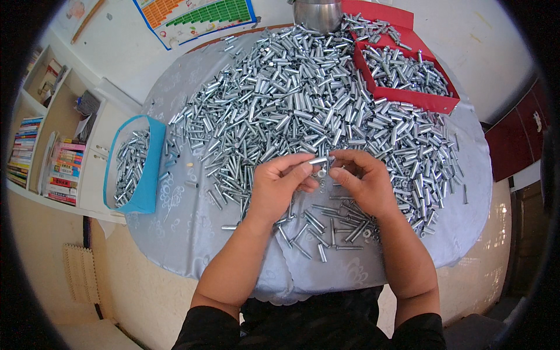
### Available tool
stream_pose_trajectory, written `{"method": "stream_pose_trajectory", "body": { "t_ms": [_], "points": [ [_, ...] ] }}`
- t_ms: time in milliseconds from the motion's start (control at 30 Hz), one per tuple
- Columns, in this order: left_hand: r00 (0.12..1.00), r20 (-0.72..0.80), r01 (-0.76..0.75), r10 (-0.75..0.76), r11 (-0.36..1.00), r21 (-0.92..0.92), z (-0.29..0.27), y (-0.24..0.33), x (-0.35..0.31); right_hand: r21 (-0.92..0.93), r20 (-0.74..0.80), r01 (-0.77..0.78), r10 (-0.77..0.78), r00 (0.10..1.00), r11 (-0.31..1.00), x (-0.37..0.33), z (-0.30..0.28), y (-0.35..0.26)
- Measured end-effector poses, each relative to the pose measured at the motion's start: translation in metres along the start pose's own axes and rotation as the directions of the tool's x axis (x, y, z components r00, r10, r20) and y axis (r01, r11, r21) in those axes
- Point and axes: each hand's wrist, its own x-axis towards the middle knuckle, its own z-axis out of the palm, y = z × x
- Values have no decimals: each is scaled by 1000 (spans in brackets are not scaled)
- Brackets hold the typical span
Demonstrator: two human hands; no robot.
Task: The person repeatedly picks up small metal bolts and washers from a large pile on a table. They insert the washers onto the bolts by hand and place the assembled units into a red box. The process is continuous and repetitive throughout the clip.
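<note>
Far side: a dense heap of metal sleeves [303, 99] covered the table from centre to back.
Right: a red tray [408, 96] of sleeves blocked the far corner.
Left: a blue box [146, 175] sat at the edge; bare cloth [186, 216] lay open between it and the heap.
Near edge: loose bolts [326, 227] lay scattered between both hands; bare cloth flanked them.
Back: a steel pot [318, 14] stood past the heap.

blue tray [153, 175] | red box [420, 100] | steel pot [318, 14] | bookshelf [49, 151] | wall chart [195, 17]
</note>
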Motion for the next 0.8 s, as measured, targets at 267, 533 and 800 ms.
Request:
{"method": "stream_pose_trajectory", "body": {
  "t_ms": [267,533,800],
  "points": [
    [990,-122,-67,64,997,-23,-2,2,2,-563,428,562,-368,826,606,1,-1,9],
    [993,-113,-38,38,999,-2,0,3,2,-635,435,512,-280,856,578,2,1,11],
    [999,-35,-20,22,999,47,2,-2,1,-126,-178,16,-38,983,992,0,2,6]
  ]
}}
